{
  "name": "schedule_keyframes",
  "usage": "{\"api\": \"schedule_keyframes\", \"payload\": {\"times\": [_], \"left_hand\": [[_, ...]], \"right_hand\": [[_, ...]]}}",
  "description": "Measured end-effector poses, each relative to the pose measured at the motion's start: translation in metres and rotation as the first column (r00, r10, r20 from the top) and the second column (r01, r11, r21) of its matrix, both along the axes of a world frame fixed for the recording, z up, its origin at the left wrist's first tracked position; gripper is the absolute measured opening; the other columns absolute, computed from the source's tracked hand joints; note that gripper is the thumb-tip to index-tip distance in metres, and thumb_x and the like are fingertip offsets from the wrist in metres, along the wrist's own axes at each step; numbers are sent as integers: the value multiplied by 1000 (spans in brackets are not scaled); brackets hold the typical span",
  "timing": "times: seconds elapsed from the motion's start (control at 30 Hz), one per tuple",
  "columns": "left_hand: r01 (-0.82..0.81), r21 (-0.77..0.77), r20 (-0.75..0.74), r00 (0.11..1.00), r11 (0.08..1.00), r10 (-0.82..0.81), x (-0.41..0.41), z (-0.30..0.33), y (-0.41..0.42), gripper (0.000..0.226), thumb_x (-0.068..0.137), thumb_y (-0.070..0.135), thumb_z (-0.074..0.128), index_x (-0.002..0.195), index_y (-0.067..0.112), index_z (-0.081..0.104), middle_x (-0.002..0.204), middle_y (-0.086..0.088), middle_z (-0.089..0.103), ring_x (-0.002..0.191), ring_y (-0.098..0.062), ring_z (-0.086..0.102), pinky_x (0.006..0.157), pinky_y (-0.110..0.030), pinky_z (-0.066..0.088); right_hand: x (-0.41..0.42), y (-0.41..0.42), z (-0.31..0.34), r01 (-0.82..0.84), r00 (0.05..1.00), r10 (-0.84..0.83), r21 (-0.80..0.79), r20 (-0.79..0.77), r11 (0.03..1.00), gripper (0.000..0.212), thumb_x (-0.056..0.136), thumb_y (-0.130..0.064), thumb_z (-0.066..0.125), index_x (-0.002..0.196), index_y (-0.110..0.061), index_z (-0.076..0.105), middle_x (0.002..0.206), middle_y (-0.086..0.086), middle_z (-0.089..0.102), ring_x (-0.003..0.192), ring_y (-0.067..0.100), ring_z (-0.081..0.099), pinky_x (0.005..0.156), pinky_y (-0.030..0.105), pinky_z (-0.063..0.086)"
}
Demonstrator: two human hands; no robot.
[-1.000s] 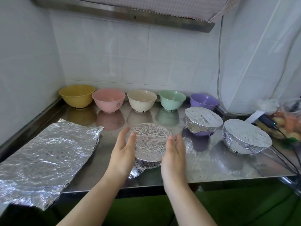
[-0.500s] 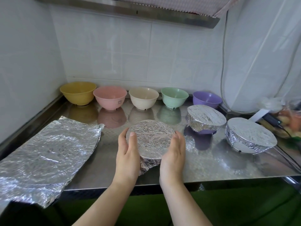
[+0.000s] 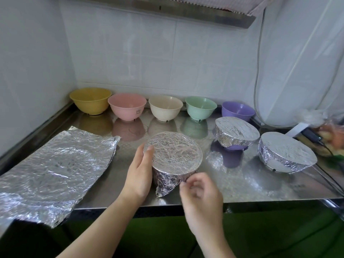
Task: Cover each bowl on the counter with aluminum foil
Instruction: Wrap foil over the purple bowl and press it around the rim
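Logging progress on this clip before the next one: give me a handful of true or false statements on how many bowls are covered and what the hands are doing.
1. Three bowls carry foil: the front bowl, the wrapped purple bowl and the right covered bowl. True.
2. The five bowls along the back wall are all covered. False: yellow bowl, pink bowl, cream bowl, green bowl and purple bowl stand open.
3. The left hand rests against the front bowl's left side. True.
4. The right hand lies flat on the bowl's top. False: it is at the near lower edge, fingers curled, blurred.
5. A loose foil sheet lies left on the counter. True.
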State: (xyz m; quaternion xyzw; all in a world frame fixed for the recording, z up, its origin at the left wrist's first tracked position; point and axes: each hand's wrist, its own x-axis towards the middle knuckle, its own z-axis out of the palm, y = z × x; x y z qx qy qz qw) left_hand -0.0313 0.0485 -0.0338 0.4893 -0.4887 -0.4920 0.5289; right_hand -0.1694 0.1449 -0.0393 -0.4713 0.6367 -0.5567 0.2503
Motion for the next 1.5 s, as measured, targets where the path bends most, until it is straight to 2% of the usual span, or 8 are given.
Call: {"api": "schedule_keyframes", "payload": {"times": [0.2, 0.6, 0.73, 0.9, 1.0, 1.17, 1.37, 1.5], "left_hand": [[6, -25, 64, 998, 1000, -5, 3, -6, 1, 61, 108, 53, 41, 163, 27, 33, 154, 22, 37, 141, 7, 26, 115, -22, 18], [20, -74, 109, 994, 997, -12, 2, -7, 1, 44, 109, 51, 40, 144, 28, 53, 137, 21, 56, 136, -2, 44, 107, -25, 30], [14, -72, 125, 992, 997, -5, 2, -8, 1, 33, 108, 53, 40, 123, 30, 57, 123, 21, 64, 124, -4, 52, 106, -33, 34], [14, -76, 138, 990, 997, -3, 0, -4, 3, 22, 110, 47, 39, 121, 33, 51, 111, 36, 57, 111, 9, 49, 101, -26, 30], [12, -97, 142, 990, 995, 2, 1, -7, 1, 31, 108, 51, 40, 119, 31, 60, 113, 20, 69, 111, 4, 57, 101, -35, 39], [2, -98, 129, 992, 995, 11, 1, -8, 1, 32, 108, 50, 40, 109, 26, 61, 107, 6, 70, 108, -11, 60, 95, -36, 44], [7, -99, 141, 990, 995, 8, 2, -7, 2, 40, 107, 53, 39, 124, 24, 60, 121, 10, 68, 119, -9, 57, 104, -38, 38], [11, -95, 143, 990, 995, 3, 2, -8, 1, 31, 108, 50, 39, 109, 26, 59, 106, 9, 67, 103, -1, 58, 93, -32, 41]], "right_hand": [[4, -8, 17, -203, 979, 190, 326, 70, 924, 21, 95, -23, 77, 82, -6, 72, 63, 10, 74, 42, 24, 54, 48, 28, 44], [8, -9, 5, -27, 998, 40, 240, -49, 970, 20, 98, -14, 71, 79, -9, 71, 56, 8, 69, 41, 15, 63, 43, 23, 48], [14, -6, 3, -38, 982, 0, 201, 188, 979, 9, 100, -6, 64, 91, -5, 65, 66, 14, 71, 44, 31, 66, 41, 34, 49], [26, -2, 6, -152, 790, 22, 161, 613, 975, 5, 100, 8, 57, 95, 6, 58, 80, 27, 75, 56, 35, 70, 45, 32, 55], [29, -3, 3, -199, 727, 47, 145, 685, 969, 9, 101, 6, 58, 104, 7, 67, 93, 23, 79, 80, 36, 80, 60, 32, 64], [30, -6, -1, -137, 764, 39, 103, 644, 985, 7, 97, 2, 70, 96, 4, 76, 93, 20, 79, 92, 28, 80, 74, 33, 66], [28, -6, 0, -82, 879, 2, 147, 477, 986, 18, 95, -10, 77, 83, 3, 76, 84, 13, 80, 79, 24, 81, 86, 43, 65], [26, -6, 2, -68, 907, -12, 175, 421, 982, 21, 95, -10, 77, 79, 3, 75, 78, 10, 80, 76, 22, 81, 90, 46, 64]]}}
